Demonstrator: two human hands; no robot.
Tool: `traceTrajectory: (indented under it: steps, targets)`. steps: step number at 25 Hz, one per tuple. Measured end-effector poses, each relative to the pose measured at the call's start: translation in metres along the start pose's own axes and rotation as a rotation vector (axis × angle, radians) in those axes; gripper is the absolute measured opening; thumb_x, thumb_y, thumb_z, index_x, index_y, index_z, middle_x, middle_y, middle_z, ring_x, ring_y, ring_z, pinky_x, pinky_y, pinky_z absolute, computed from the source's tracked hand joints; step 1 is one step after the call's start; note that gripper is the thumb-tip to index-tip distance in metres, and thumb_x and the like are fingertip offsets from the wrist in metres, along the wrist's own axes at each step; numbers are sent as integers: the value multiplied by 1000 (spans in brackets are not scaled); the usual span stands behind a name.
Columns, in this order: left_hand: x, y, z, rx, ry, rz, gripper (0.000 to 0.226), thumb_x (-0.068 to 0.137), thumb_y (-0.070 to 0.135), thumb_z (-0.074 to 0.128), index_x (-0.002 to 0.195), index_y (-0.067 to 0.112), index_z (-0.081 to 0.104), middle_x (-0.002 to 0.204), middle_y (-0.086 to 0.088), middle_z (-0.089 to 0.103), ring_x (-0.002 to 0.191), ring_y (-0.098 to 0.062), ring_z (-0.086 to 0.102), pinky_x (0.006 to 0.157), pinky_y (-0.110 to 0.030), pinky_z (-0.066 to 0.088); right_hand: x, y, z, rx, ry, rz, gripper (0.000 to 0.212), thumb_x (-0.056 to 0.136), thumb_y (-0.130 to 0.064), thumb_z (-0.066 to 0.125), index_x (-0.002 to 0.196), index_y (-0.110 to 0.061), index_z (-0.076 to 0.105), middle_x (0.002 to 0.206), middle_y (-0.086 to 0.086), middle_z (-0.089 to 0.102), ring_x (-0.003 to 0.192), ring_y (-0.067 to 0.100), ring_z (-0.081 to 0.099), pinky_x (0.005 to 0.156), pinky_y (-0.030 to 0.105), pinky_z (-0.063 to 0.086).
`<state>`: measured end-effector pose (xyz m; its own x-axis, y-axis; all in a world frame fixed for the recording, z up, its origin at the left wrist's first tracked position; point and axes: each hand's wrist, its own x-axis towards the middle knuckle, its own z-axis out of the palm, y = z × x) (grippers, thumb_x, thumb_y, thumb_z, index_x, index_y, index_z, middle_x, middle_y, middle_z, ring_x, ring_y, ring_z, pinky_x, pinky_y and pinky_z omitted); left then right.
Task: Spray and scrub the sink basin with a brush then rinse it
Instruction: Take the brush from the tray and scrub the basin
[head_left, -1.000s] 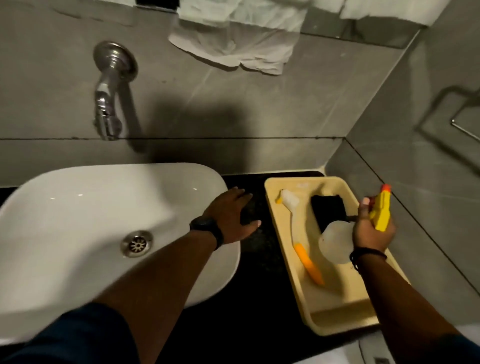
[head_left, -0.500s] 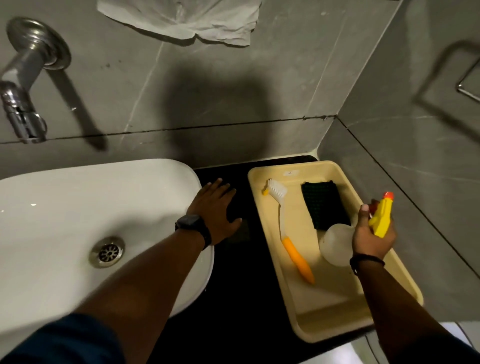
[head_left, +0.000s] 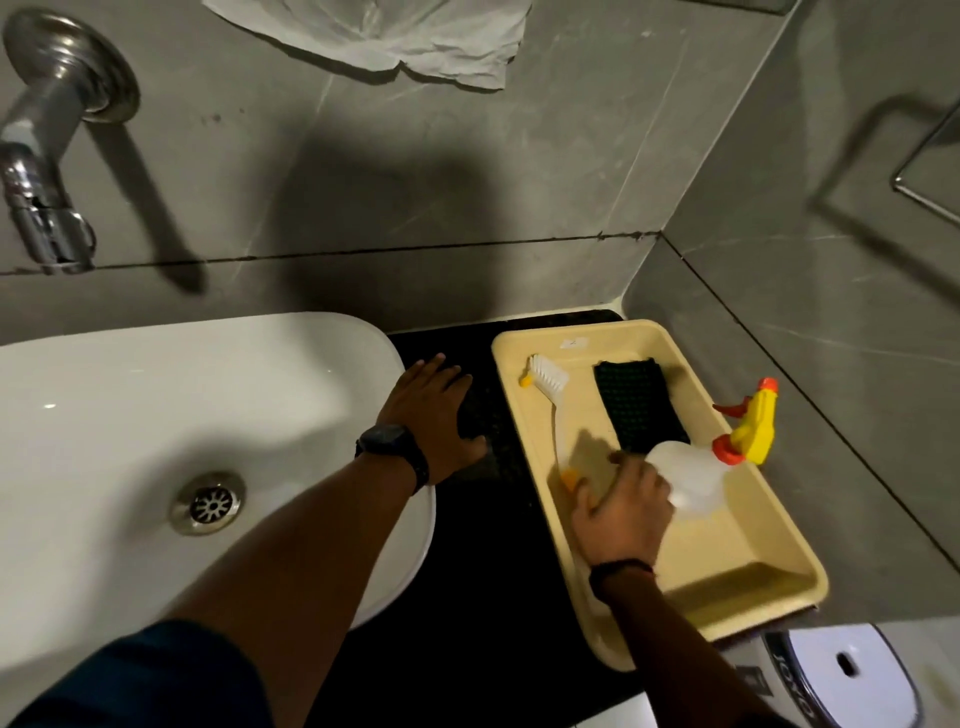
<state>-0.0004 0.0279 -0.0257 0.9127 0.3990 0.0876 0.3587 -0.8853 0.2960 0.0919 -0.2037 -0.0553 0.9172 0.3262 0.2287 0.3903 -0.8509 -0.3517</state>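
**Clerk:** Item one, the brush?

**Me:** Brush, white bristles, pale neck, orange handle. It lies in the cream tray, right of centre in the frame, bristle end toward the wall. My right hand is down over the orange end, fingers curled around it; the picture is blurred there, so I cannot tell whether they have closed on the handle.

**Clerk:** Item two, the sprayer?

**Me:** Spray bottle, clear body, yellow and orange nozzle. It lies tilted in the same tray, just right of my right hand, nozzle against the tray's far rim. Whether my knuckles touch it, I cannot tell.

**Clerk:** Other hand?

**Me:** Left hand, fingers spread flat and holding nothing, palm down on the black counter beside the right edge of the sink basin. A dark watch sits on that wrist.

**Clerk:** Remaining stock?

**Me:** Dark scrub pad in the tray, between brush and nozzle. Metal drain, lower left. Chrome tap, upper left, on the grey tiled wall. White cloth hanging at top centre. White bin lid, lower right corner.
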Motion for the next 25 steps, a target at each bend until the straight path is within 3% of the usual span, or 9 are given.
traceTrajectory:
  steps: [3,5,10,13,15,17,19,22,25]
  targets:
    - [0,-1,0,-5,-13,-10,84,72,59,50,142,18,27,154,-4,27,144,-21,9,116,-37,2,16,2,19,-200,-453,-56,60,93,-45,52,137,-6,40,129,19,52,116,39,49,93,46,44]
    - [0,0,-2,1,-17,-7,81,73,58,49,141,19,29,153,-4,27,144,-22,10,117,-37,3,22,5,25,-249,-544,-75,58,97,-40,46,140,-2,34,133,20,51,117,39,51,95,44,46]
    - [-12,3,-8,3,2,-42,73,76,65,35,135,23,41,155,-6,24,144,-23,8,117,-38,1,23,3,3,11,-539,28,31,99,-19,43,125,-2,41,114,27,64,102,43,62,83,43,47]
    - [-37,-13,-19,14,-61,3,80,77,74,25,141,26,29,158,-3,14,145,-19,-3,117,-39,-2,22,-25,-32,228,-305,180,33,95,-40,50,88,-10,60,82,18,67,81,41,61,74,44,49]
    - [-64,-38,-33,17,-66,23,84,75,79,21,144,30,17,159,0,8,144,-16,-6,115,-34,-5,21,-62,-54,382,-231,195,47,92,-50,52,60,-16,54,60,10,58,67,37,57,65,42,47]
    - [-103,-80,-59,5,-2,-81,87,74,81,21,145,30,14,158,0,11,145,-16,-1,114,-32,-3,12,-114,-69,450,-274,130,55,89,-56,51,51,-17,47,54,7,54,63,35,57,60,38,42]
    - [-152,-133,-89,22,75,-274,88,74,79,26,145,27,18,157,-1,15,145,-18,4,115,-34,2,-8,-169,-74,392,-409,-9,59,86,-63,50,54,-13,51,61,12,60,69,35,63,61,36,44]
    - [-234,-213,-126,174,136,-582,89,76,76,28,145,20,21,157,-8,18,145,-25,6,117,-40,8,-56,-239,-64,147,-595,-257,60,82,-69,47,79,-12,66,95,20,72,92,36,67,77,39,53]
    - [-294,-252,-135,171,103,-820,98,74,77,30,147,15,6,158,-11,9,145,-28,1,118,-43,6,-97,-285,-51,-25,-708,-308,60,82,-70,45,103,-16,65,116,14,69,104,33,63,83,36,49]
